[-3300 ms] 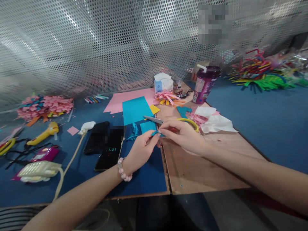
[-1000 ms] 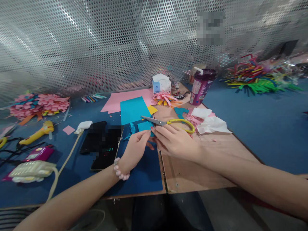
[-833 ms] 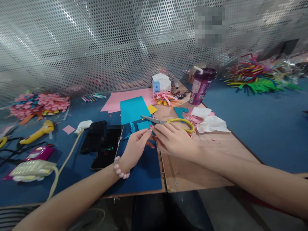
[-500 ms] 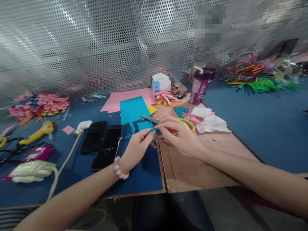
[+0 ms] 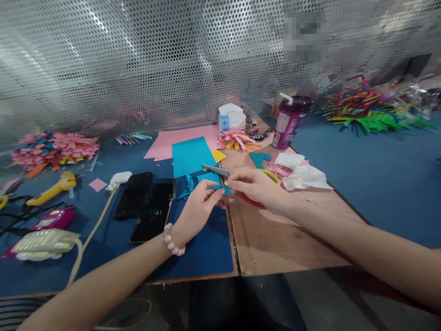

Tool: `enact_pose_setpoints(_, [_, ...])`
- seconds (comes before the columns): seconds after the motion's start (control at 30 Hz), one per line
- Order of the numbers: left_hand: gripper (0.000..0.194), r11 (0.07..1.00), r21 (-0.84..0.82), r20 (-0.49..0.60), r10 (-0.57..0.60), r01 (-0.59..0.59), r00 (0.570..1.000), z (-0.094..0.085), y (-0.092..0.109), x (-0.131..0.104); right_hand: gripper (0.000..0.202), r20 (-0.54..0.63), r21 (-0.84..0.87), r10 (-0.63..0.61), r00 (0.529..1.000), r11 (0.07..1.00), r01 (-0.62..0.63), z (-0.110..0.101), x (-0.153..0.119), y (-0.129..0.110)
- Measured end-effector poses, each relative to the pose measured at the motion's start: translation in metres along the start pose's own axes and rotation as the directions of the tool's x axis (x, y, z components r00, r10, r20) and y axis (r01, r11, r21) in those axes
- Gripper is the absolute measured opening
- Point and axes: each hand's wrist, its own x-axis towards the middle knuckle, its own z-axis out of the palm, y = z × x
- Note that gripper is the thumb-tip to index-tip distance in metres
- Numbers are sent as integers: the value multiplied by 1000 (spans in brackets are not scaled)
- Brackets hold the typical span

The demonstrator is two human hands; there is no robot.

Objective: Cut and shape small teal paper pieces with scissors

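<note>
My left hand (image 5: 200,207), with a pink bead bracelet at the wrist, pinches a small blue paper piece (image 5: 225,189) over the seam between the blue and wooden table parts. Close on its right, my right hand (image 5: 257,186) is closed round scissors (image 5: 216,170), whose blades point left and whose yellow handle shows behind the hand. Its fingertips are beside the small piece; whether they touch it is unclear. Beyond the hands lies a blue paper sheet (image 5: 193,155), partly over pink paper (image 5: 161,145). Blue cut pieces (image 5: 188,185) lie just behind my left hand.
Two dark phones (image 5: 132,195), a white cable and a yellow glue gun (image 5: 53,191) lie at left. A purple cup (image 5: 291,124), a tissue box (image 5: 231,120) and crumpled tissue (image 5: 306,178) are at right of centre. Behind stands a perforated metal panel (image 5: 155,69).
My left fingers have shifted slightly and bent more, and more of the small blue piece shows between the hands. The scissors have stayed in my right hand.
</note>
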Motion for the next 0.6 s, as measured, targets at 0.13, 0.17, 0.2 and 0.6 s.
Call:
enact_pose_setpoints(0.13, [21,1000,-12,-23,2,-3,1000,0,0,-1,20,78,167,40,996,985,-53,-2,2,8])
enact_pose_setpoints(0.17, [22,1000,-18,-21,8,-9,1000,-1,0,-1,20,100,203,38,994,977,-58,-2,2,9])
enact_pose_setpoints(0.2, [23,1000,-24,-17,13,-13,1000,-1,0,-1,20,123,233,36,992,970,-64,-2,2,9])
enact_pose_setpoints(0.6, [24,999,45,-3,29,-29,1000,-1,2,-1,17,156,322,34,987,943,-83,-2,3,17])
